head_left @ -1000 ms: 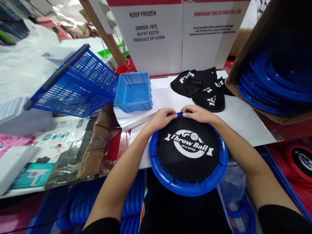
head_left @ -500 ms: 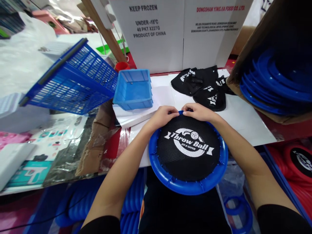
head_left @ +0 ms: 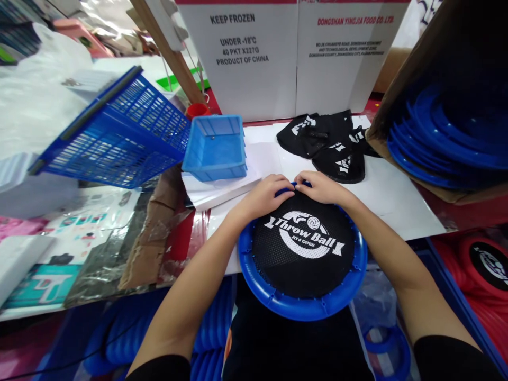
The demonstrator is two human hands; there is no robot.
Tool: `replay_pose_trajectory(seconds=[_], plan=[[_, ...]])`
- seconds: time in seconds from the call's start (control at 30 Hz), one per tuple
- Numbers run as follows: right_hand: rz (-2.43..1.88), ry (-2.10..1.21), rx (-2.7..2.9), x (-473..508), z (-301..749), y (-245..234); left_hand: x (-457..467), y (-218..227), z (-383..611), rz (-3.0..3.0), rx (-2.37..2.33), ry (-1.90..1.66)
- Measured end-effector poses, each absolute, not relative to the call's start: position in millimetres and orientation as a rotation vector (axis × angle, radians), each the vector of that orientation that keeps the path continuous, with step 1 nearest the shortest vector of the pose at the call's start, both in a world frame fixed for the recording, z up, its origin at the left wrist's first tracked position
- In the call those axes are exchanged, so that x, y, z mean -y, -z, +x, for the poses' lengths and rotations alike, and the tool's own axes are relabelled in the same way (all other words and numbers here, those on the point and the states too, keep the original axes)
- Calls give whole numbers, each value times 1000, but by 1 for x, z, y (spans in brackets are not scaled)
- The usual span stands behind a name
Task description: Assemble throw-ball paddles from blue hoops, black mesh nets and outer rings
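A blue plastic ring (head_left: 262,288) with a black mesh disc (head_left: 278,270) inside it leans against the table's near edge. White "Throw Ball" print faces up from the mesh. At the ring's far edge, my left hand (head_left: 270,194) curls its fingers over the rim, thumb on the mesh side. Close beside it, my right hand (head_left: 319,186) pinches the same stretch of rim and mesh edge. My fingers hide the exact spot being gripped. Beyond my right hand lie several loose black mesh pieces (head_left: 340,165) with white print.
A light blue bin (head_left: 214,172) stands behind my left hand, beside a tilted blue basket (head_left: 119,127). On the right, a cardboard box (head_left: 400,95) holds several blue rings (head_left: 420,159). A white carton (head_left: 246,90) closes off the back. Red discs (head_left: 486,264) fill a crate at lower right.
My left thumb has moved away from its fingertips and further onto the mesh. My right fingers have bent more at the rim. The ring appears slightly lower and further left in view.
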State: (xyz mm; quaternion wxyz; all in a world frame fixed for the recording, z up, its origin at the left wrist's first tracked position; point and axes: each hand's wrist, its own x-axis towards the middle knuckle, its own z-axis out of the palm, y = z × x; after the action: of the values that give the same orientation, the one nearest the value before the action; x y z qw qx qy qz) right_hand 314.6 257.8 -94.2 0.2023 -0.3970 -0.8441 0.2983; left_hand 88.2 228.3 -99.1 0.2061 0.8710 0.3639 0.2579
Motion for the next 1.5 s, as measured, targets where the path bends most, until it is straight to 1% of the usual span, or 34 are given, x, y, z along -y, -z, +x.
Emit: replay_pose_trajectory(seconds=[0.13,0.3,0.4,0.5,0.57,0.63,0.8,0.87,1.07,1.2,1.4,1.5], plan=[[-1068,-887,2367,-261,315,97,-224,102,91,2530,-1026,-646],[-1108,-869,2346,-262,311,100,-222,104,95,2544,-1064,-592],[-1086,-946,2346,-263,319,95,-222,100,93,2526,-1051,-566],[-1056,-991,2320,-262,338,83,-219,91,88,2543,-1049,-632],[-1016,-925,2353,-260,353,75,-215,86,86,2557,-1030,-713],[-946,-870,2433,-259,363,71,-211,84,88,2559,-965,-722],[-864,-870,2536,-260,359,83,-205,93,100,2599,-856,-443],[-870,-862,2539,-260,354,87,-205,97,103,2611,-883,-385],[-933,-831,2571,-258,350,84,-205,95,104,2647,-952,-364],[-940,-718,2537,-258,352,82,-209,97,97,2660,-1034,-374],[-953,-647,2562,-258,346,89,-217,109,88,2657,-1227,-439],[-956,-529,2557,-257,338,95,-212,103,91,2693,-1205,-429]])
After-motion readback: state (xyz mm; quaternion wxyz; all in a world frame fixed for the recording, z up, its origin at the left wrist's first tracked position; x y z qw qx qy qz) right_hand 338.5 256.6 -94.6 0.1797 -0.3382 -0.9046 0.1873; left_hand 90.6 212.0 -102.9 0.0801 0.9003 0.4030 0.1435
